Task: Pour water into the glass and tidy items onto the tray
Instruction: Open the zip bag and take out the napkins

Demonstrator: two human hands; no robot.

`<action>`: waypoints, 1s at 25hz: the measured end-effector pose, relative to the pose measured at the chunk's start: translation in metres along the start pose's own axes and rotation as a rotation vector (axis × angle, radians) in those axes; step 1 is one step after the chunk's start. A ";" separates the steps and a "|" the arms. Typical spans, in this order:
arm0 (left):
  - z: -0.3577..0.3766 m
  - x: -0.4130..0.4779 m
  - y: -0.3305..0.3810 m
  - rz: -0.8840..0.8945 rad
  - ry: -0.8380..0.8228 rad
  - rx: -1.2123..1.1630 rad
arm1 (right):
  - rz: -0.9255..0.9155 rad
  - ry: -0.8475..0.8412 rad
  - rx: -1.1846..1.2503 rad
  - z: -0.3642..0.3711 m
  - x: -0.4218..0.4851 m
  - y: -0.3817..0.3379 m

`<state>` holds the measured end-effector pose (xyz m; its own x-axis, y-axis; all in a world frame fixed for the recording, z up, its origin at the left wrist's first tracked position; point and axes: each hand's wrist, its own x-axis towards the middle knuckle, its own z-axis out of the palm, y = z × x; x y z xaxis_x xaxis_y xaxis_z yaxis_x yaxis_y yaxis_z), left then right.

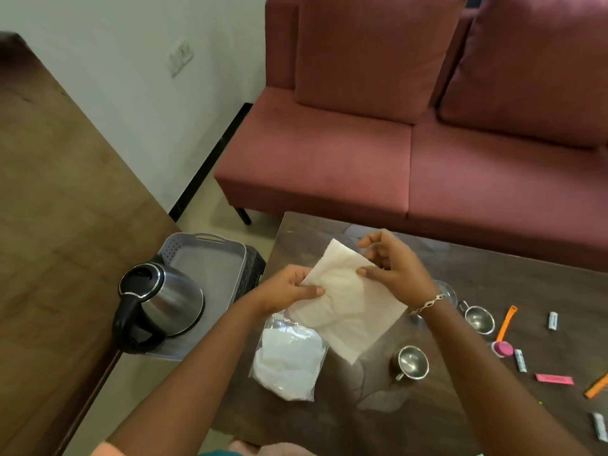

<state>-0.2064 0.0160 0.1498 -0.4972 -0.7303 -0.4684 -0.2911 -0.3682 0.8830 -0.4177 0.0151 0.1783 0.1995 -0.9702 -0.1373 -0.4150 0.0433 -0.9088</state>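
I hold a white paper napkin (348, 311) above the dark table (493, 278), spread between both hands. My left hand (289, 287) pinches its left edge and my right hand (394, 264) pinches its upper right edge. A clear plastic bag of white napkins (289, 363) lies on the table below it. A steel electric kettle (161, 301) with a black handle stands on the grey tray (210, 258) to the left. A clear glass (447, 291) is partly hidden behind my right wrist. Two small steel cups (409, 362) (478, 319) sit on the table.
Orange-handled tools (506, 322) (597, 386), a pink cap (503, 348), a pink packet (554, 379) and several small sachets (553, 320) lie at the table's right. A pink sofa (427, 143) stands behind the table, a wooden surface (59, 209) at the left.
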 end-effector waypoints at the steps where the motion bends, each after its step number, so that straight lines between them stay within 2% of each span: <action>1: 0.001 -0.002 0.005 0.008 0.010 -0.033 | 0.036 -0.026 0.080 -0.010 0.000 0.001; 5: 0.006 -0.006 0.021 0.051 0.053 -0.162 | 0.176 -0.145 0.177 -0.040 -0.005 0.010; 8: 0.010 -0.006 0.024 0.060 0.082 -0.180 | 0.243 -0.088 0.316 -0.053 -0.015 0.018; 14: 0.031 -0.002 0.024 0.051 0.124 -0.125 | 0.189 0.092 0.426 -0.076 -0.030 0.024; 16: 0.040 -0.002 0.023 0.091 0.202 -0.138 | 0.153 0.127 0.428 -0.082 -0.035 0.025; 18: 0.047 -0.001 0.021 0.116 0.255 -0.188 | 0.110 0.140 0.385 -0.086 -0.038 0.027; 20: 0.052 -0.002 0.021 0.129 0.201 -0.223 | 0.086 0.154 0.340 -0.088 -0.041 0.025; 22: 0.057 -0.003 0.021 0.131 0.159 -0.174 | 0.071 0.166 0.321 -0.090 -0.042 0.026; 25: 0.064 -0.001 0.023 0.154 0.253 -0.046 | 0.065 0.174 0.249 -0.093 -0.042 0.028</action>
<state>-0.2650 0.0458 0.1687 -0.3112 -0.8978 -0.3117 -0.1880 -0.2634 0.9462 -0.5203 0.0348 0.1956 0.0160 -0.9887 -0.1488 -0.1879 0.1432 -0.9717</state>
